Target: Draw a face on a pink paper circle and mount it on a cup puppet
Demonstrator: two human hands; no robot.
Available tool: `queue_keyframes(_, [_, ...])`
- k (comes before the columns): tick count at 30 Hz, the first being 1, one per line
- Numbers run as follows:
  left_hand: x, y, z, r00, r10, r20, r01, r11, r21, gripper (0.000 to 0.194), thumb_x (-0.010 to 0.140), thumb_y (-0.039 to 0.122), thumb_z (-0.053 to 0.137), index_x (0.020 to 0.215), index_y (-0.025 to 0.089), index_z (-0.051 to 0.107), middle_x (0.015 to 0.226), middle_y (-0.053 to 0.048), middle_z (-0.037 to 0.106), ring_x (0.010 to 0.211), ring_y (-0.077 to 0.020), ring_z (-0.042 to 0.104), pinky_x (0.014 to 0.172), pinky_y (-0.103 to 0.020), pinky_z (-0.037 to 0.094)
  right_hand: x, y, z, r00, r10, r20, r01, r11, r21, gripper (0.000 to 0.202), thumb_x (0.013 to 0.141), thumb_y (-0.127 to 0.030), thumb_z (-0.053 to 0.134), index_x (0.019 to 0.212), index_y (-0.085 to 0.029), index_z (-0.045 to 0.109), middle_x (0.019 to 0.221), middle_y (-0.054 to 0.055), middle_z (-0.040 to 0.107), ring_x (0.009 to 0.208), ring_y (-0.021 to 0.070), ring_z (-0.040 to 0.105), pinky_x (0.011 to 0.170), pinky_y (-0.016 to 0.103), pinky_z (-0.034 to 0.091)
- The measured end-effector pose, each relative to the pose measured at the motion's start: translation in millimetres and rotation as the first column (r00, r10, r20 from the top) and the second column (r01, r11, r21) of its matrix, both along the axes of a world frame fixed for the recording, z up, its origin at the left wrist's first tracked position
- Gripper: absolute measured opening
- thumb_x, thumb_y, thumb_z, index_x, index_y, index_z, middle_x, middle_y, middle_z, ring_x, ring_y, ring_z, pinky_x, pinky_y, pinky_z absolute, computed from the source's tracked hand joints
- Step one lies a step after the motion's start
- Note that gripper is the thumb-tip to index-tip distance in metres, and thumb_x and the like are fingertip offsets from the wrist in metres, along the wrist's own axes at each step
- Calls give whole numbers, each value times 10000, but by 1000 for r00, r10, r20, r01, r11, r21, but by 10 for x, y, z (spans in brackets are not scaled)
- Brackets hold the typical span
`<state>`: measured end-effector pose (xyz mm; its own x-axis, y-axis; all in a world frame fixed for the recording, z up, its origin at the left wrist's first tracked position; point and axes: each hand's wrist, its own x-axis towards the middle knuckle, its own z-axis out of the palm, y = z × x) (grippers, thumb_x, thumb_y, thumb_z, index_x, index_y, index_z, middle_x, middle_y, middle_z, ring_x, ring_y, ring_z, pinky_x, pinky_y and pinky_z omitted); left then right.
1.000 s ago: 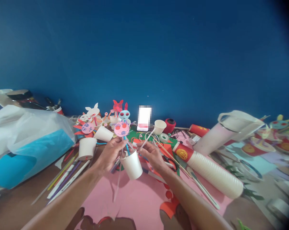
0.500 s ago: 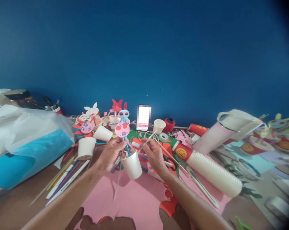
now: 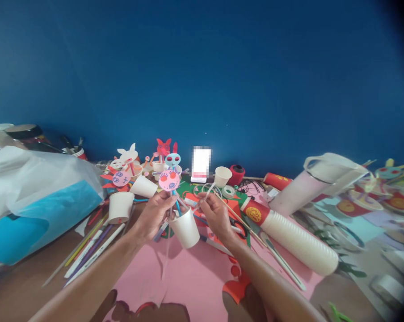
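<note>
A white paper cup (image 3: 186, 230) is tilted in front of me, with a blue straw (image 3: 178, 202) rising out of it. Topping the straw is a pink paper face (image 3: 169, 180) with red eyes and drawn lashes. My left hand (image 3: 157, 213) is closed at the cup's rim beside the straw, gripping this cup puppet; its exact finger hold is partly hidden. From the cup's left side a pale thin strip (image 3: 166, 259) hangs down over the pink paper. On the cup's right, my right hand (image 3: 214, 213) pinches a whitish strip (image 3: 209, 190) that sticks up past the fingers.
Several finished cup puppets (image 3: 119, 179) stand at the back left. Pink paper (image 3: 188, 277) with cut edges lies below. To the right are scissors (image 3: 241, 228), a stack of paper cups (image 3: 299, 241) and a pitcher (image 3: 305, 188). A plastic bag (image 3: 48, 192) sits left; a phone (image 3: 201, 163) stands behind.
The pink face and straw have shifted slightly left, and the cup has risen a little. The hanging strip's lower end has swung slightly right. Both hands keep their holds.
</note>
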<state>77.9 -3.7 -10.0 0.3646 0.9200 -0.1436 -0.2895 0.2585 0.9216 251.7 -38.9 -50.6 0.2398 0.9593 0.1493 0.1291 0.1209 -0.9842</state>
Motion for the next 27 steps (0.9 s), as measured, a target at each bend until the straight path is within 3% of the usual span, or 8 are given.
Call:
queue_keyframes(7, [-21, 28, -66, 1000, 0, -3, 0, 999, 49, 260, 729, 366, 735, 817, 151, 617, 706, -29, 707, 429, -69, 518, 538, -218, 464, -55, -20, -1, 992, 84, -93, -84, 996, 5, 259, 806, -375, 609, 964, -169, 607, 729, 5, 611, 655, 149, 567, 604, 261, 455])
queue_keyframes(14, [26, -16, -64, 1000, 3, 2, -4, 999, 51, 267, 708, 356, 746, 797, 149, 603, 663, -36, 695, 504, -116, 590, 486, -203, 412, -63, -10, -22, 987, 125, -99, -130, 990, -46, 163, 778, -294, 607, 892, -178, 614, 721, 6, 642, 636, 151, 586, 581, 258, 454])
queue_keyframes(20, [36, -25, -68, 1000, 4, 2, -4, 999, 49, 284, 704, 368, 750, 809, 156, 593, 673, -34, 699, 525, -119, 596, 490, -197, 410, -47, -10, -21, 991, 132, 29, -131, 991, -39, 206, 811, -245, 549, 990, -183, 629, 708, 2, 644, 627, 150, 588, 573, 256, 450])
queue_keyframes(27, [47, -29, -66, 1000, -2, 4, 2, 999, 47, 268, 706, 355, 747, 807, 154, 600, 676, -35, 703, 499, -109, 582, 492, -203, 420, -16, 10, -65, 985, 113, 128, -105, 992, -65, 204, 789, -232, 539, 965, -178, 627, 620, -28, 598, 524, 125, 520, 490, 233, 387])
